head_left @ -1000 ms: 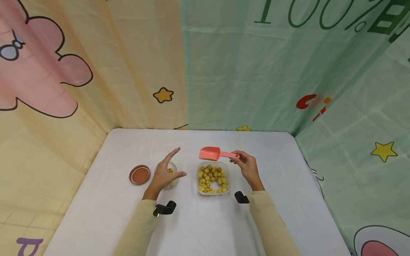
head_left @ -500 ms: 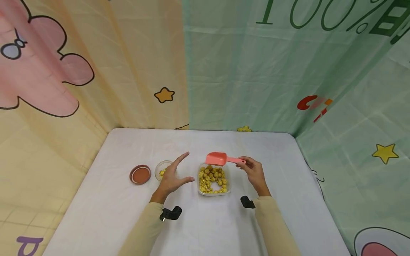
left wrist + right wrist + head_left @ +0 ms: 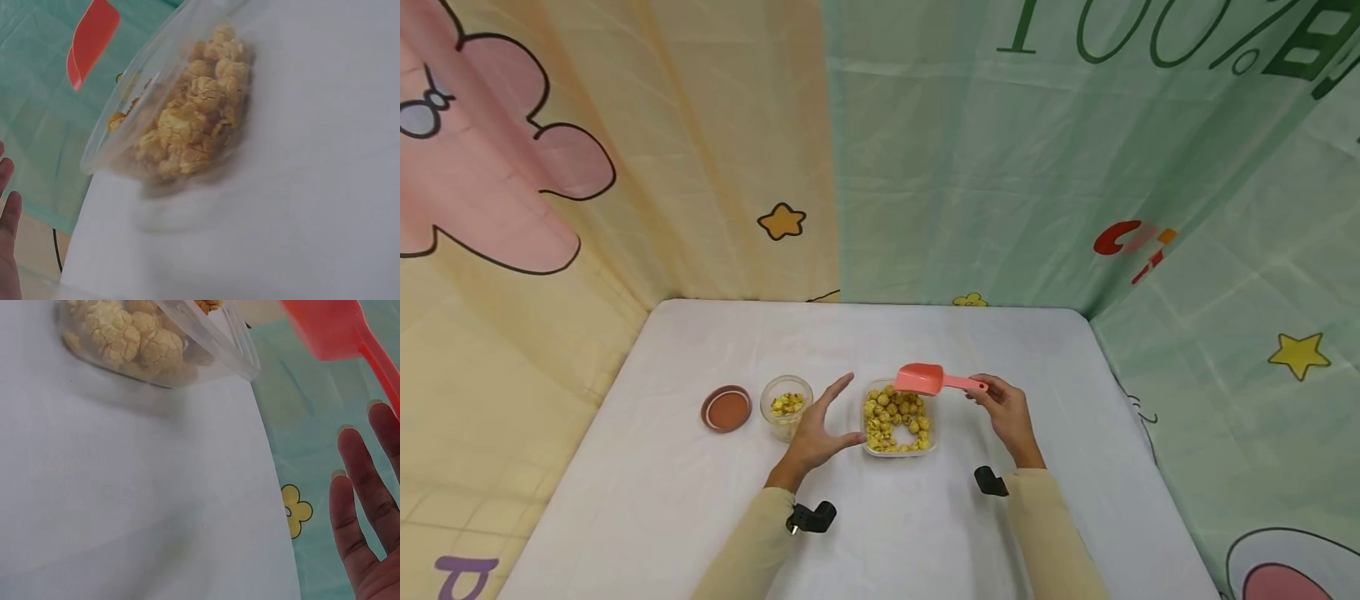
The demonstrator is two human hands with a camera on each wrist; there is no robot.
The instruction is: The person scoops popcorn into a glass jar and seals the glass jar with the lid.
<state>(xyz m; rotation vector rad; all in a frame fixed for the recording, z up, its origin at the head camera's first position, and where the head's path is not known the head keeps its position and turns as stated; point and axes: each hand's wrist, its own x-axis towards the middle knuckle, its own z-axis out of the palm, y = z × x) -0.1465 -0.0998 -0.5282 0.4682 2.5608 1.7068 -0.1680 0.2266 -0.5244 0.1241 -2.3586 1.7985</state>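
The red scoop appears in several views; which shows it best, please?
The head view: the scoop appears with bowl and handle, uncropped. The left wrist view shows its bowl without the handle; the right wrist view crops both.

Soft, even light fills the head view and lays faint shadows across the white table (image 3: 625,500), while the wrist views look dimmer and greyer, the left blurring the plastic tub (image 3: 100,161) and the right catching a hazy shadow beside it.
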